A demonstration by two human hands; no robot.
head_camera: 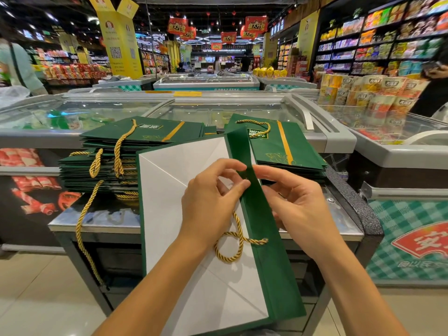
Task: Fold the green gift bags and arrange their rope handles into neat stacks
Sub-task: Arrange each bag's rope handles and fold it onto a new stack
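Flattened green gift bag (264,258) held at centre, white inner face up, above the steel desk (97,221). Left hand (208,202) and right hand (298,204) both pinch its green folded rim strip. Gold rope handle (230,246) loops at 6 o'clock of the hands. Two stacks — left stack (101,166) at 10 o'clock, right stack (291,146) at 1 o'clock.

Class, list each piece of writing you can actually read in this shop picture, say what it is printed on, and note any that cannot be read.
"大开业": red hanging banners.
"大王": stacked yellow and orange packs, partly legible.
"安": red emblem on the green checked freezer front, cut off.
White label on the green gift bags: too blurred to read.
QR codes and small print on the yellow pillar: unreadable.
Shelf price tags: too small.
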